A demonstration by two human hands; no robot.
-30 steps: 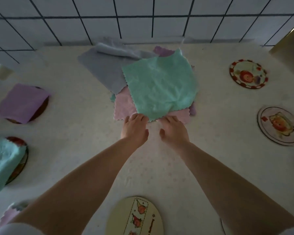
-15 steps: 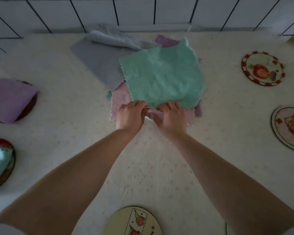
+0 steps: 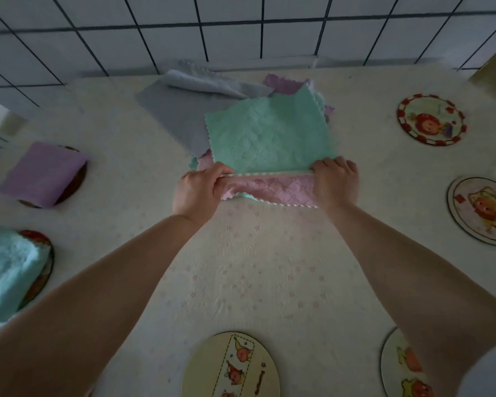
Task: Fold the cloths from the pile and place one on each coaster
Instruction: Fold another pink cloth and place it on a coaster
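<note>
A pile of cloths lies at the table's far middle: a green cloth on top, a pink cloth under it, a grey cloth behind left and a purple one at the back. My left hand and my right hand pinch the near edge of the green cloth together with the pink one, at its two near corners. A folded purple cloth covers a coaster at the left. A folded light-blue cloth covers another coaster below it.
Bare picture coasters lie at the far right, right, near right and near middle. A tiled wall stands behind the table.
My hands reached the pile's near edge side by side, then spread apart to the two near corners and took hold of the cloth edge.
</note>
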